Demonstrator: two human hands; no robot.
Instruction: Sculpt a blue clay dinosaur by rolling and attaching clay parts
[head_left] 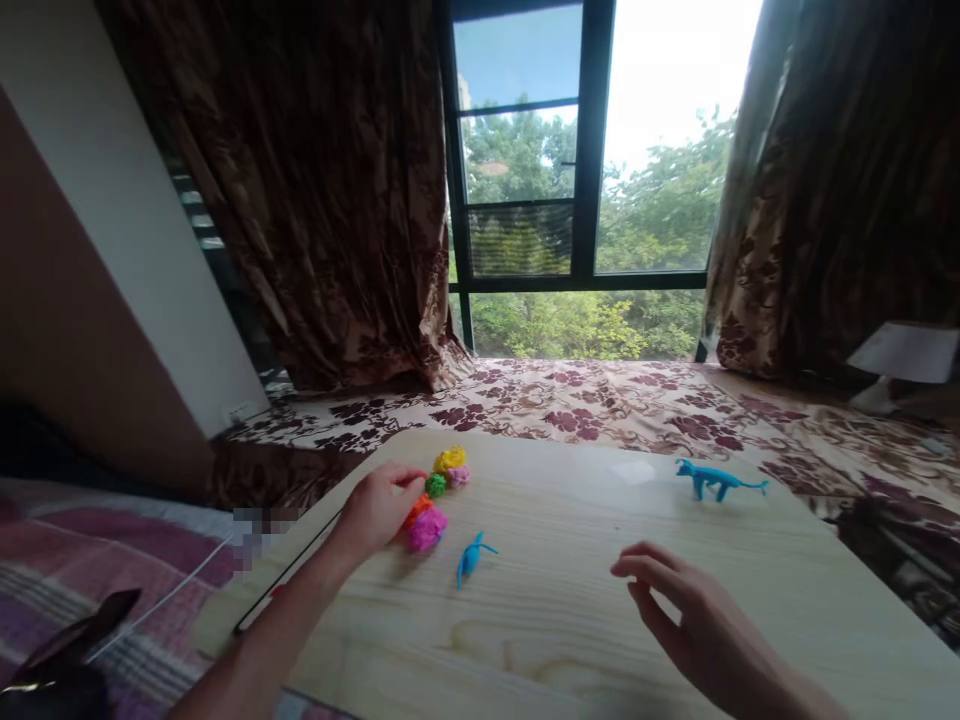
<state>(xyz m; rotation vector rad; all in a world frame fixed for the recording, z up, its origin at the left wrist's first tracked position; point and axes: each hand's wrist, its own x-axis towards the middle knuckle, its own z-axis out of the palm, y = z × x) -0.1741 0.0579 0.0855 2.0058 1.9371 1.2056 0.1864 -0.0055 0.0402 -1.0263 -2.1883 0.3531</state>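
My left hand (pixel 382 515) is at a cluster of modelling-clay lumps on the light wooden table (pixel 555 590). Its fingers are drawn together beside the green lump (pixel 436 485) and over the orange lump (pixel 418 511); what sits between the fingertips is hidden. Close by lie a magenta lump (pixel 427 531), a yellow lump (pixel 451 459) and a pink lump (pixel 459 476). A small blue clay piece (pixel 471 560) with thin ends rests right of them. My right hand (pixel 686 610) hovers over the table's right side, fingers curved and apart, holding nothing. Beyond it stands a blue clay four-legged animal (pixel 716 480).
A dark slim strip (pixel 296 565) lies along the table's left edge. Behind the table is a ledge with floral cloth (pixel 570 400), below a window between curtains (pixel 360 200). A white lamp (pixel 904 355) stands far right. A plaid cover (pixel 150 560) spreads at left.
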